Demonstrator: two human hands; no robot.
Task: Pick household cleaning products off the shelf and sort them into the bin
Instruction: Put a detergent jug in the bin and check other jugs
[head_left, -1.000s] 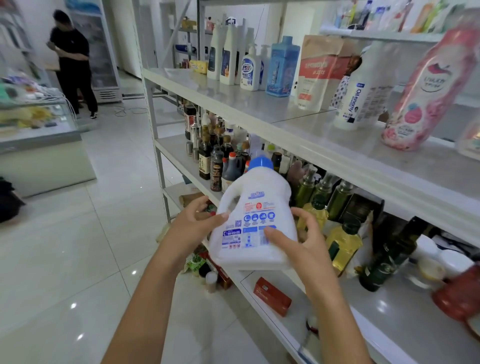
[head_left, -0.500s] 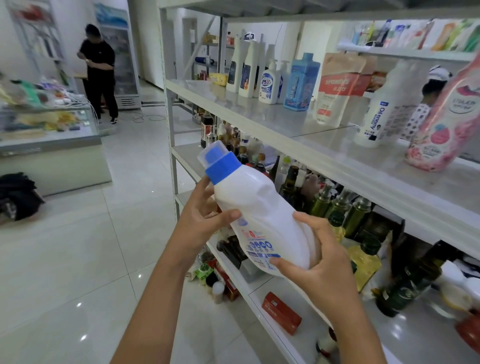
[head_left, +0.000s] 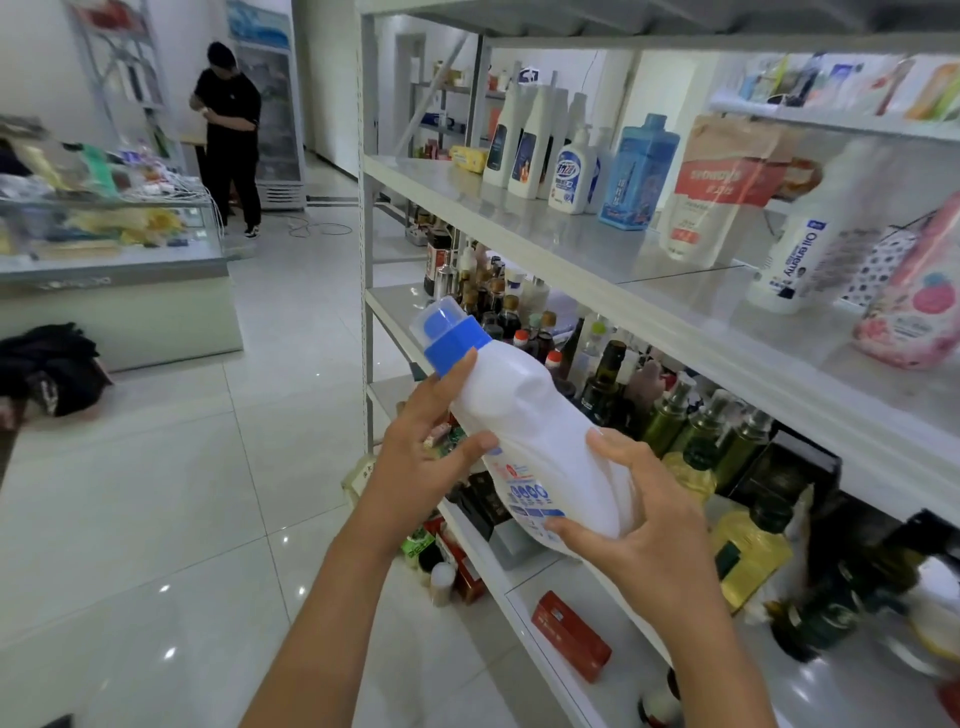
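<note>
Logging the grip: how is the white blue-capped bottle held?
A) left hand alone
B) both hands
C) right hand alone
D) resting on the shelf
B: the left hand grips the white bottle below its cap, and the right hand holds its base.

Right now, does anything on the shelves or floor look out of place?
No spill visible. A red rectangular box lies flat near the front edge of the grey lower shelf, a black cloth heap sits on the white tiled floor beside the glass counter, and a loose thin cable trails by the glass-door fridge.
</note>
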